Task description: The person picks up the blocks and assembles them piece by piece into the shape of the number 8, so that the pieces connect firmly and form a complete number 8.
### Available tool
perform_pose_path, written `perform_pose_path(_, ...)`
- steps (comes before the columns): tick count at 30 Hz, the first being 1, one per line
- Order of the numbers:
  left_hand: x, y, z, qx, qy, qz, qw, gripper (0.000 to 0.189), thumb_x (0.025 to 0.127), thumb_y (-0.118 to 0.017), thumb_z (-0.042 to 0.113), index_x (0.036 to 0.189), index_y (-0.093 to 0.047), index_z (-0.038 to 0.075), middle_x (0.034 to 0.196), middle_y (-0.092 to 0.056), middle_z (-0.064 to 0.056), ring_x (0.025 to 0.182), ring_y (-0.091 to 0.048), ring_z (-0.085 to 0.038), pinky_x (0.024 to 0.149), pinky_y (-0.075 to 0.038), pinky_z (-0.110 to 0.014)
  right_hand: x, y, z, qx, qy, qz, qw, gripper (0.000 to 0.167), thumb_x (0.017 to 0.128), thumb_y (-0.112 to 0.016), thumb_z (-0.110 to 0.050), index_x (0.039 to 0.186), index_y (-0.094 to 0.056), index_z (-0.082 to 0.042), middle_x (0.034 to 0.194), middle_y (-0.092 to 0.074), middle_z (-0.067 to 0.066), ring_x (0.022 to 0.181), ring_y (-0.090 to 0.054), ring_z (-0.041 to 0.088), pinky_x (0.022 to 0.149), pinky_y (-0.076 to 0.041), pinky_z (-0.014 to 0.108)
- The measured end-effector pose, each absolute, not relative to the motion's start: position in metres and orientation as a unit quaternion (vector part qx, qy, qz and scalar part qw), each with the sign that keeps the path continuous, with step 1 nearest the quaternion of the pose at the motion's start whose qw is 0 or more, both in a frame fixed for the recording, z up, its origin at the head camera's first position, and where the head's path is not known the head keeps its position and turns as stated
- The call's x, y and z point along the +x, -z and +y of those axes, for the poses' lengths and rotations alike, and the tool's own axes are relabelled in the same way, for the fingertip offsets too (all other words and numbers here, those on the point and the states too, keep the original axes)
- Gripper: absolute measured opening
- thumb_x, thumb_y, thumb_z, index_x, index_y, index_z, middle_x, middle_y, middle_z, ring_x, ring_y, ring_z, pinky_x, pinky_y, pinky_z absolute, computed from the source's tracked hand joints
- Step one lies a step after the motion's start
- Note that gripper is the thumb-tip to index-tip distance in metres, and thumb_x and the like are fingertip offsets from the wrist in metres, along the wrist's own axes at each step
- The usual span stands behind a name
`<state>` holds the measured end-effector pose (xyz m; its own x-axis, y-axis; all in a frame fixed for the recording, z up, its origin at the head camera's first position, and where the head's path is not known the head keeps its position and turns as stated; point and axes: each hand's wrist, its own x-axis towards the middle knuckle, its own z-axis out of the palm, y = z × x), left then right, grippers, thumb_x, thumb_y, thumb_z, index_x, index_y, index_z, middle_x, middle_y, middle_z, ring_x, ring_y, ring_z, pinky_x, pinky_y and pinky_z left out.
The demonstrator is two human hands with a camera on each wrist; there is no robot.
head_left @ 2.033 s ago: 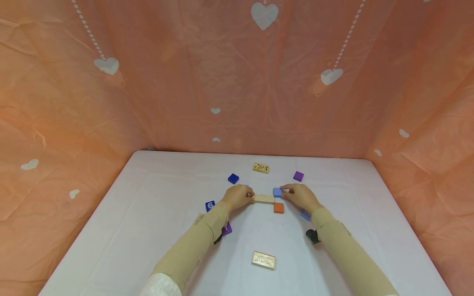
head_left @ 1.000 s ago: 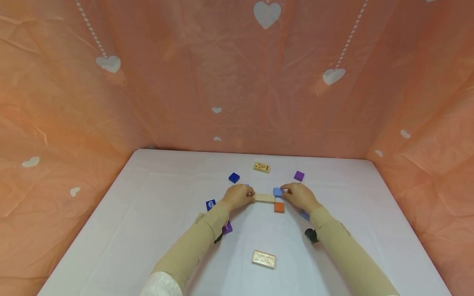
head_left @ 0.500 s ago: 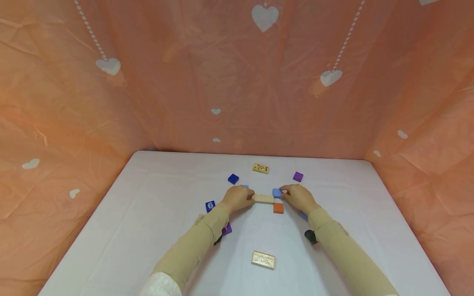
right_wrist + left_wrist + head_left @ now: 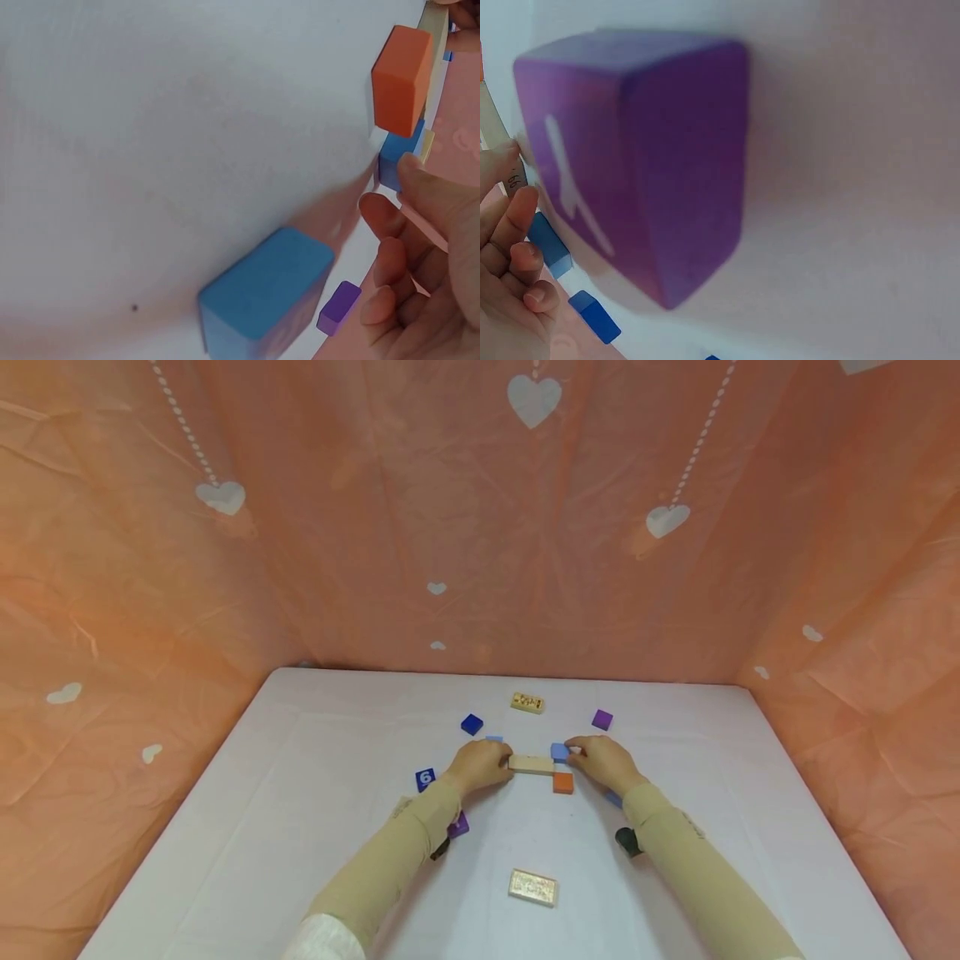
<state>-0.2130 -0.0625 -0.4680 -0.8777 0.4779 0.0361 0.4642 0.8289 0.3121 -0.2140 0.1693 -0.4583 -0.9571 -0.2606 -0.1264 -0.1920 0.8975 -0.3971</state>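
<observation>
My left hand point(image 4: 480, 764) pinches the left end of a pale wooden bar point(image 4: 531, 765) lying on the white table. In the left wrist view, the thumb and index finger are at the marked end of the bar point(image 4: 513, 176), the other fingers curled. My right hand point(image 4: 606, 762) holds a light blue block point(image 4: 559, 752) between thumb and index finger, just behind the bar's right end. An orange block point(image 4: 563, 783) sits in front of that end; in the right wrist view, the orange block point(image 4: 401, 82) stands right by the held light blue block point(image 4: 397, 154).
Around the hands lie a dark blue block point(image 4: 472, 724), a blue block marked 6 point(image 4: 425, 779), purple blocks point(image 4: 602, 719) point(image 4: 459, 824) and another light blue block point(image 4: 613, 797). Gold bars lie behind point(image 4: 528, 702) and in front point(image 4: 533, 887). An orange curtain point(image 4: 480, 527) surrounds the white table point(image 4: 330, 718).
The left hand's fingers have shifted slightly on the bar's end, and more of the bar and of the light blue block behind that hand shows. The right hand stays at its block.
</observation>
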Motion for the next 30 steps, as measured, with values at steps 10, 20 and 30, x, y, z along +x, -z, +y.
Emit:
perform_pose_path(10, -0.215, 0.462, -0.070, 0.229, -0.187, 0.955, 0.026, 0.033, 0.080, -0.064, 0.011, 0.113, -0.065, 0.005, 0.092, -0.068, -0.005, 0.080, -0.060, -0.015, 0.084, -0.050, -0.033, -0.214, 0.457, 0.170, -0.116, 0.202, 0.969, 0.085, 0.033, 0.089, -0.062, -0.020, 0.120, -0.062, -0.009, 0.108, -0.069, 0.011, 0.096, -0.063, 0.026, 0.090, -0.048, 0.047)
perform_pose_path(20, -0.223, 0.460, -0.083, 0.216, -0.163, 0.962, -0.025, 0.037, 0.078, -0.068, 0.014, 0.113, -0.064, 0.004, 0.105, -0.069, -0.009, 0.094, -0.066, -0.024, 0.085, -0.051, -0.036, -0.214, 0.455, 0.171, -0.116, 0.194, 0.971, 0.083, 0.033, 0.088, -0.062, -0.020, 0.119, -0.063, -0.009, 0.105, -0.069, 0.010, 0.094, -0.064, 0.024, 0.088, -0.049, 0.046)
perform_pose_path(30, -0.228, 0.461, -0.087, 0.212, -0.132, 0.968, -0.032, 0.025, 0.077, -0.067, 0.011, 0.100, -0.067, 0.003, 0.091, -0.068, -0.009, 0.084, -0.065, -0.024, 0.080, -0.051, -0.038, -0.214, 0.458, 0.171, -0.113, 0.199, 0.970, 0.080, 0.032, 0.088, -0.063, -0.020, 0.119, -0.063, -0.010, 0.103, -0.070, 0.010, 0.091, -0.064, 0.022, 0.088, -0.050, 0.045)
